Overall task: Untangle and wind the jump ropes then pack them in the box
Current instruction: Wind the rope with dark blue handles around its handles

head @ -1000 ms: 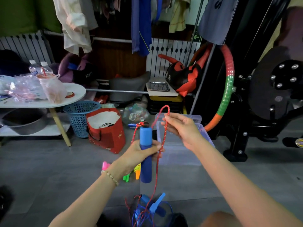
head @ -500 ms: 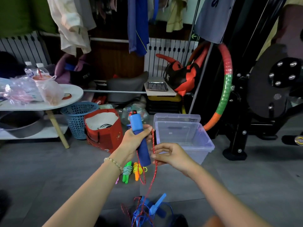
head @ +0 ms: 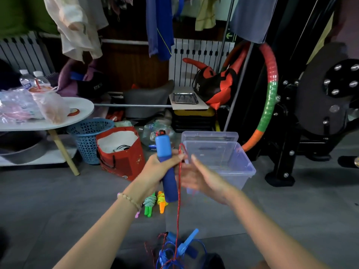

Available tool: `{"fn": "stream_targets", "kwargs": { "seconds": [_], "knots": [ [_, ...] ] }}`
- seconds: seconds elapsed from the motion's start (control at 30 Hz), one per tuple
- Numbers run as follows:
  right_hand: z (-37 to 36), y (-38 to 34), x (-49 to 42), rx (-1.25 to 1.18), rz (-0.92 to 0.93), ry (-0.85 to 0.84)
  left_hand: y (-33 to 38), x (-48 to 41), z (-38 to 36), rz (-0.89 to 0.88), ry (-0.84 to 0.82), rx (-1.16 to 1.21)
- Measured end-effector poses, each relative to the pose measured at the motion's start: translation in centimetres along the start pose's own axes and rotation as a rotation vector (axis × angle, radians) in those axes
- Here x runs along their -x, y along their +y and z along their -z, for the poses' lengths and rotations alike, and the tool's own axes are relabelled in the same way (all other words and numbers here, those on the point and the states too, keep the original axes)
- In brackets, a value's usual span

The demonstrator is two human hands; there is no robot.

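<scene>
My left hand (head: 155, 169) grips a blue jump-rope handle (head: 165, 150) upright in front of me. Its red cord (head: 178, 210) loops at my left thumb and hangs straight down to a tangle of blue and red ropes (head: 174, 249) on the floor by my knees. Blurred by motion, my right hand (head: 200, 177) is just right of the handle with fingers stretched out behind the cord. The clear plastic box (head: 223, 158) stands open on the floor beyond my hands. Two wound ropes with green and orange handles (head: 153, 202) lie below my left hand.
A red bag (head: 120, 154) and a blue mesh basket (head: 87, 136) stand left of the box, beside a white low table (head: 58, 121). A striped hoop (head: 270, 94) and a black gym machine (head: 310, 113) fill the right side. Grey floor surrounds me.
My right hand came down from its raised position with the cord, then swept up to the handle. My left hand lifted the handle slightly and tilted it.
</scene>
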State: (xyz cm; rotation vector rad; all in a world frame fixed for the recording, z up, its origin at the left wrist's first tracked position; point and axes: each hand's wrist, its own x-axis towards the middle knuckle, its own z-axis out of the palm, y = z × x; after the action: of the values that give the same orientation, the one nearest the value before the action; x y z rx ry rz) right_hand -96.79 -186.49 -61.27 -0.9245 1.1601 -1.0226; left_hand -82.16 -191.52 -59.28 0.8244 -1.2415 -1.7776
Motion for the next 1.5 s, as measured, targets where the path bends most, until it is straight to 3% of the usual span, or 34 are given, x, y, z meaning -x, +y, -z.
{"fn": "stream_targets", "kwargs": {
  "seconds": [0.07, 0.13, 0.23, 0.37, 0.43, 0.5, 0.57, 0.67, 0.73, 0.83, 1.0, 1.1, 1.23, 1.4, 1.5],
  "knots": [
    [-0.4, 2.4, 0.6, 0.141, -0.085, -0.207, 0.4, -1.3, 0.7, -0.026, 0.062, 0.01],
    [-0.5, 3.6, 0.6, 0.272, -0.049, -0.266, 0.1, -2.4, 2.3, -0.036, 0.137, -0.096],
    [0.0, 2.7, -0.2, 0.197, 0.067, -0.082, -1.1, -2.2, 4.3, 0.051, 0.108, -0.248],
    [0.9, 0.2, -2.0, -0.084, 0.255, 0.153, -4.1, 0.4, 2.9, 0.256, -0.236, -0.441],
    [0.9, 0.0, -2.7, -0.117, 0.292, 0.247, -5.1, 0.5, 1.8, 0.24, -0.298, -0.462],
    [0.8, 0.9, -3.2, -0.179, 0.261, 0.27, -5.2, -0.2, 1.7, 0.16, -0.251, -0.335],
    [0.9, 2.5, -3.2, -0.181, 0.139, 0.167, -4.4, -1.1, 2.1, 0.078, -0.104, -0.163],
    [0.8, 4.6, -2.2, 0.117, -0.119, -0.168, -3.6, -2.0, 3.3, -0.003, 0.123, 0.031],
    [0.9, 5.2, -1.9, 0.249, -0.147, -0.291, -3.7, -2.6, 4.4, -0.005, 0.224, 0.107],
    [1.1, 4.3, -1.8, 0.242, 0.0, -0.121, -4.2, -2.7, 5.0, 0.061, 0.208, 0.075],
    [1.5, 2.4, -2.2, -0.193, 0.28, 0.316, -6.0, -0.4, 3.5, 0.286, -0.237, -0.301],
    [1.4, 2.2, -2.1, -0.293, 0.313, 0.446, -6.5, -0.1, 2.8, 0.257, -0.297, -0.292],
    [0.4, 2.1, -1.8, -0.3, 0.334, 0.382, -6.5, -0.9, 2.8, 0.105, -0.144, -0.271],
    [-0.2, 2.2, -2.4, -0.287, 0.365, 0.38, -6.7, -0.1, 1.9, 0.134, -0.236, -0.35],
    [0.7, 3.1, -2.8, -0.14, 0.232, 0.281, -5.1, -0.5, 1.8, 0.095, -0.075, -0.145]
  ]
}}
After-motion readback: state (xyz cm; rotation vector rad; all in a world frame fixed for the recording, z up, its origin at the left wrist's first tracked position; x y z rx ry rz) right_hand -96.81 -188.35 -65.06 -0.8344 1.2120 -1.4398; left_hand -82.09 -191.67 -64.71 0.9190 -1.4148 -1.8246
